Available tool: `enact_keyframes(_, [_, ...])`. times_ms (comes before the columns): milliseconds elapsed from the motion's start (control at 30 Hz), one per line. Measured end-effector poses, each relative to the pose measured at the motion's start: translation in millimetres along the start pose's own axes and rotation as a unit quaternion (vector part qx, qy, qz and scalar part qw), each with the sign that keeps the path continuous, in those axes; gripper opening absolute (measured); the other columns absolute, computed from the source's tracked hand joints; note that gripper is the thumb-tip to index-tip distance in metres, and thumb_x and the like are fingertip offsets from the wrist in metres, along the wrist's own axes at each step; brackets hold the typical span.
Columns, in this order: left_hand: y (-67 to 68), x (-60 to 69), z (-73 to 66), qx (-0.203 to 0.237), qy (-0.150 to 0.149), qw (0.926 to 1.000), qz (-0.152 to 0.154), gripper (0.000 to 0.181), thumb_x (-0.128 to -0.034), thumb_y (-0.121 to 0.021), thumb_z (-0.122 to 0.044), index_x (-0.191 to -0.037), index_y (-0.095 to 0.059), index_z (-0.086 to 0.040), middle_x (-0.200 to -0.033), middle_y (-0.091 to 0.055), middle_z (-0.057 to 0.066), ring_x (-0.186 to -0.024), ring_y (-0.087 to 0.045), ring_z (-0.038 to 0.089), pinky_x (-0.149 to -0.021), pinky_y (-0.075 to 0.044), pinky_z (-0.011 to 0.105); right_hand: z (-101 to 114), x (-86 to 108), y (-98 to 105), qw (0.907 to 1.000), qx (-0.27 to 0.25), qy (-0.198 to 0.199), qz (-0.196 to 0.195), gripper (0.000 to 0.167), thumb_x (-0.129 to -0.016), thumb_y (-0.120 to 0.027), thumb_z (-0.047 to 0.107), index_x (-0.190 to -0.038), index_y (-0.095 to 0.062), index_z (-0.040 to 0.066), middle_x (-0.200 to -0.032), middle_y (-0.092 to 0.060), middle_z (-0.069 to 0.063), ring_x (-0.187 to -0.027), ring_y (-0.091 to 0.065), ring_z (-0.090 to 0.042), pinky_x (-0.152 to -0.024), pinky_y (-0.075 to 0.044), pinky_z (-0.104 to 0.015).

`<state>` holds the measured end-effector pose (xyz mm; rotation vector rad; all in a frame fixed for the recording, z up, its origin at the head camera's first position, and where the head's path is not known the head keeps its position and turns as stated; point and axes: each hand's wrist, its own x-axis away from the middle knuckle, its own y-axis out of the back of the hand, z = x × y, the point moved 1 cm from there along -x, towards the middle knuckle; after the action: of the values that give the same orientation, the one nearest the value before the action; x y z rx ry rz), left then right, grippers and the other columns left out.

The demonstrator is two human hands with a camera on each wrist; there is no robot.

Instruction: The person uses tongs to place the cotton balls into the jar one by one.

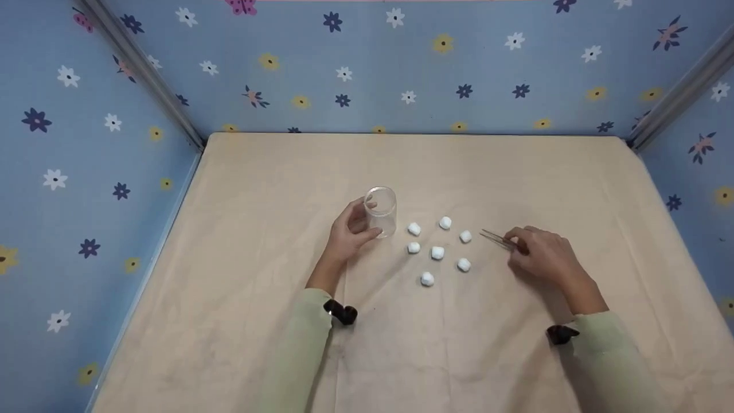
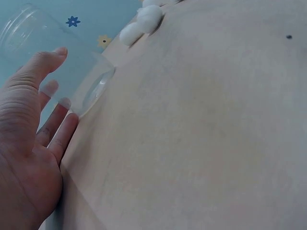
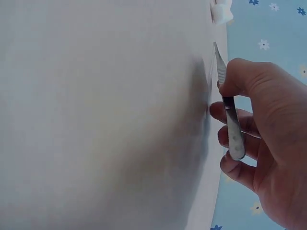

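Observation:
A clear, open-topped plastic jar (image 1: 387, 222) stands upright on the table, with nothing visible inside it. My left hand (image 1: 345, 236) holds it from the left side, thumb in front and fingers behind; the left wrist view shows the same jar (image 2: 79, 52) beyond the thumb. Metal tweezers (image 1: 496, 239) are pinched in my right hand (image 1: 545, 255), their two tips apart and pointing left. In the right wrist view the tweezers (image 3: 234, 129) have nothing between their tips. Several white cotton balls (image 1: 437, 253) lie loosely spread between the jar and the tweezers.
A beige cloth (image 1: 275, 189) with faint creases covers the table. Blue flower-patterned panels (image 1: 378, 74) rise at the back and both sides, with metal posts (image 1: 166, 92) at the corners. A small dark speck (image 2: 289, 37) shows on the cloth in the left wrist view.

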<state>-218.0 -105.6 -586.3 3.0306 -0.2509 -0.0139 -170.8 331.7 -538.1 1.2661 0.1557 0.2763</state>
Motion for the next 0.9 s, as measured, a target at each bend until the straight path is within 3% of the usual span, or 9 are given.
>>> enact_keyframes(200, [-0.4,-1.8,0.1,-0.006,0.003,1.0,-0.007,0.073,-0.0976,-0.085,-0.005,-0.163,-0.055,-0.012,-0.16,-0.063,0.019,-0.153,-0.062,0.041,-0.133,-0.052,0.05,0.5,-4.3,4.8,0.9998,-0.001,-0.011,0.019,0.037,-0.093,-0.068,0.015,-0.129,-0.078,0.013,-0.09,-0.077,-0.009,-0.074,-0.06,-0.023,-0.063,-0.047,-0.04])
enact_keyframes(367, [-0.4,-3.5,-0.5,-0.004,-0.001,1.0,-0.001,0.074,-0.0975,-0.085,-0.005,-0.164,-0.053,-0.011,-0.161,-0.062,0.019,-0.154,-0.061,0.041,-0.133,-0.053,0.049,0.7,-6.2,9.3,0.9999,0.003,-0.007,0.01,0.036,-0.094,-0.068,0.016,-0.128,-0.079,0.013,-0.09,-0.077,-0.01,-0.075,-0.061,-0.025,-0.064,-0.049,-0.044])
enact_keyframes(667, [-0.3,-2.3,0.8,-0.007,-0.009,0.9999,-0.005,0.072,-0.0966,-0.086,-0.003,-0.162,-0.055,-0.009,-0.159,-0.063,0.02,-0.154,-0.061,0.04,-0.132,-0.054,0.049,3.6,-9.2,13.9,1.0,0.0,-0.001,-0.002,0.023,-0.103,-0.072,0.019,-0.123,-0.079,0.012,-0.113,-0.084,-0.018,-0.093,-0.076,-0.039,-0.077,-0.061,-0.066])
enact_keyframes(900, [0.9,-1.1,0.5,0.009,-0.028,0.9996,0.003,0.073,-0.0965,-0.084,0.002,-0.162,-0.053,-0.003,-0.155,-0.064,0.026,-0.146,-0.067,0.045,-0.127,-0.058,0.051,3.4,-10.8,14.1,0.9999,0.001,0.003,-0.012,0.023,-0.101,-0.069,0.015,-0.122,-0.08,0.011,-0.095,-0.08,-0.012,-0.075,-0.06,-0.026,-0.062,-0.049,-0.045])
